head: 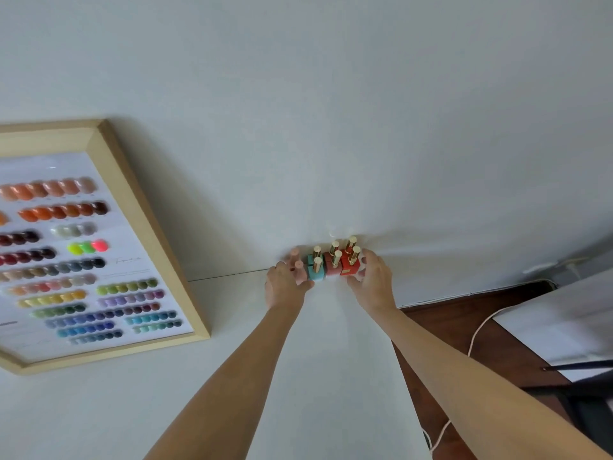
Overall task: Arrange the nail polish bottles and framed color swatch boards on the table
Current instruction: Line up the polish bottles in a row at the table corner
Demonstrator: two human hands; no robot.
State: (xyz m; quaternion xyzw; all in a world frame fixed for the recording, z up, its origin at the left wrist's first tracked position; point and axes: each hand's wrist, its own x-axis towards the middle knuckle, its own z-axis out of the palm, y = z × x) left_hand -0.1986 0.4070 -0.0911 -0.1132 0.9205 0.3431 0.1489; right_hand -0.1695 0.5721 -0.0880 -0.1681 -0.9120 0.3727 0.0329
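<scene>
A: Both forearms are extended forward over the white table (232,393), converging toward the far edge, where the table meets the wall (331,127).

B: Noted. The cluster of nail polish bottles (328,263) is seen upright at that far edge, packed in two short rows against the wall. Pale pink bottles are at the left end, then turquoise, then coral, then red at the right end. Gold caps are seen on all but the pink ones, which are capped in pink.

A: The left hand (285,287) is cupped against the pink end, fingers curled round the outer bottles, thumb toward the near side. The pink bottles are partly gripped; how firmly cannot be told.

B: The right hand (371,280) is mirrored on the red end, fingers wrapped over the far side of the red bottles, thumb at the near face. The cluster is thus pressed between the two hands, neither hand released.

A: Wrists are held low, near the table surface; elbows are out of view.

B: One framed color swatch board (99,244) is recorded well to the left of the bottles, lying tilted, its pale wooden frame cut off by the left edge of view. Rows of coloured swatches are visible under it
</scene>
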